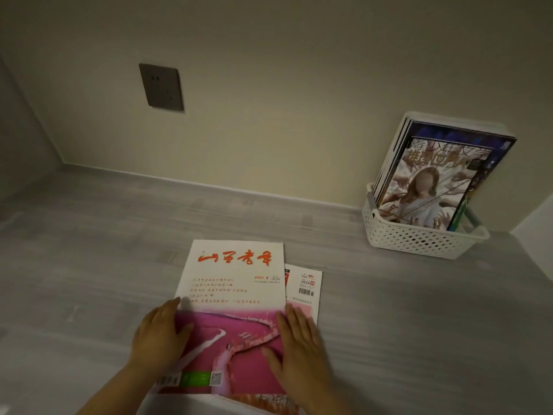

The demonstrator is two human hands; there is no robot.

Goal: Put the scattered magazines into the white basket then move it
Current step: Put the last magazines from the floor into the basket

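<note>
Both hands lie flat on a magazine at six o'clock in the view, set apart with the cover's width between them; the left hand (160,333) rests on the cover's left edge with its fingers straight and thumb laid on the pink picture, and the right hand (299,342) rests on the right edge, fingers straight and pointing toward twelve o'clock; neither hand curls round anything.

Behind everything a pale wall (269,70) fills the upper half of the view; below it a grey wood-grain surface (89,250) runs from nine o'clock to three o'clock, meeting the wall along a low grey strip; the top magazine (233,283), white above with red brush lettering and pink below, lies flat on this surface under the hands; at about two o'clock from the hands, well apart from them, the white basket (419,238) with perforated walls stands against the wall; it holds several upright magazines (428,190) that lean back toward the wall and rise far above its rim, the front cover showing a figure among reaching hands; a second magazine (306,290) lies under the top one, showing at its three o'clock side with a barcode and a date, and the right hand's fingertips overlap it; a dark wall socket (161,86) sits at eleven o'clock on the wall.
</note>
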